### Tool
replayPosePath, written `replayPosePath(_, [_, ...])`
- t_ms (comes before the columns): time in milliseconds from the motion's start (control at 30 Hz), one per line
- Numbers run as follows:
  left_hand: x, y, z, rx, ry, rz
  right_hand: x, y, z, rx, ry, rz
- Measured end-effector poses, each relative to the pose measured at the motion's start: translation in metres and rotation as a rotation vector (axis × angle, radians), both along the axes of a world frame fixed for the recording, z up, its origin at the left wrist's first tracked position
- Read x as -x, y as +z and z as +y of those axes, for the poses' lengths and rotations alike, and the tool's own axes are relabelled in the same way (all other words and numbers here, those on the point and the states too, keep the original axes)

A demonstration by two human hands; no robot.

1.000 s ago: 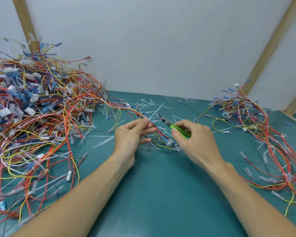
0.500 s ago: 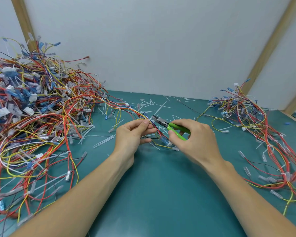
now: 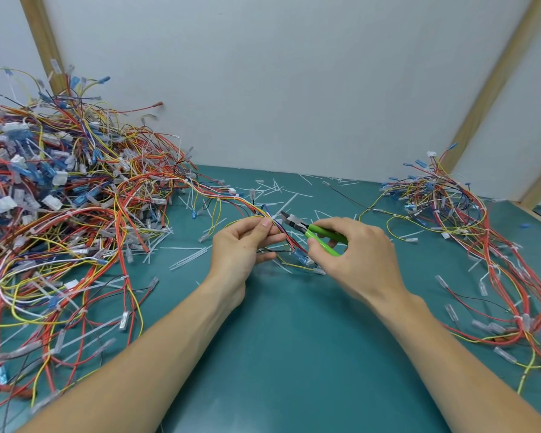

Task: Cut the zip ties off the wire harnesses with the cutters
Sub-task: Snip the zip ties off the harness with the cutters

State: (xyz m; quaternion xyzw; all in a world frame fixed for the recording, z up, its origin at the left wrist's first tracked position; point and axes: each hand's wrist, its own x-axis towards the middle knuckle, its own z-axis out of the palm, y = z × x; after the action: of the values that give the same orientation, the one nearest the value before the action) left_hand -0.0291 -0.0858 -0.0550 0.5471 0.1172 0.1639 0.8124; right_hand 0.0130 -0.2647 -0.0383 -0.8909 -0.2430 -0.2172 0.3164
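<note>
My left hand (image 3: 242, 245) pinches a bundle of red, yellow and blue wires (image 3: 231, 200) that trails off to the big heap on the left. My right hand (image 3: 356, 254) grips green-handled cutters (image 3: 313, 230). Their metal jaws point left, with the tips close to the bundle just right of my left thumb. The handles look spread apart. The bundle's blue and clear connectors (image 3: 303, 257) hang down between my hands. I cannot make out a zip tie at the jaws.
A large tangled heap of harnesses (image 3: 60, 195) fills the left of the teal table (image 3: 278, 354). A smaller pile (image 3: 469, 220) lies at the right. Cut white zip-tie pieces (image 3: 275, 189) litter the middle back. A white wall stands behind.
The cutters swung leftwards toward the wire bundle, and their jaws now sit beside my left thumb. My left hand kept its pinch on the wires.
</note>
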Motion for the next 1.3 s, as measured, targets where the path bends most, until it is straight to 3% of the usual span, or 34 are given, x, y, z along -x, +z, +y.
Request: replayPosePath(1300, [0.0025,0.0027,-0.0026,-0.080,0.007,-0.007,0.0026,0.0031,0.0031,0.068,0.004,0.081])
